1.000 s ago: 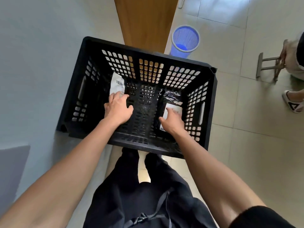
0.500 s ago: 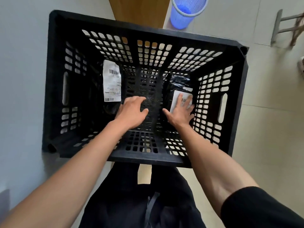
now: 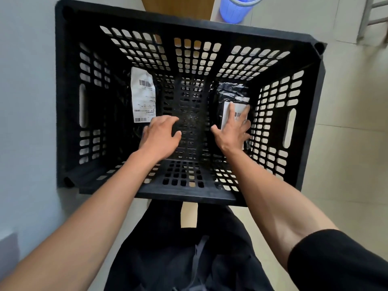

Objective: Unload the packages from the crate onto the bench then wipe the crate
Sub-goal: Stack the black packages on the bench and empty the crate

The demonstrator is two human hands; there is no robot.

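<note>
crate (image 3: 310,114): black perforated plastic, slotted handles, resting on grey surface (image 3: 27,101) | left package (image 3: 134,106): black bag, white barcode label, by crate's left wall | right package (image 3: 233,97): glossy black, white label, by right wall | left hand (image 3: 160,135): fingers loosely spread, at left package's near end | right hand (image 3: 233,129): flat, fingers splayed on right package's label

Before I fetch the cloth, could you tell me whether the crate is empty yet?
Not empty: two black packages lie inside the crate.
</note>
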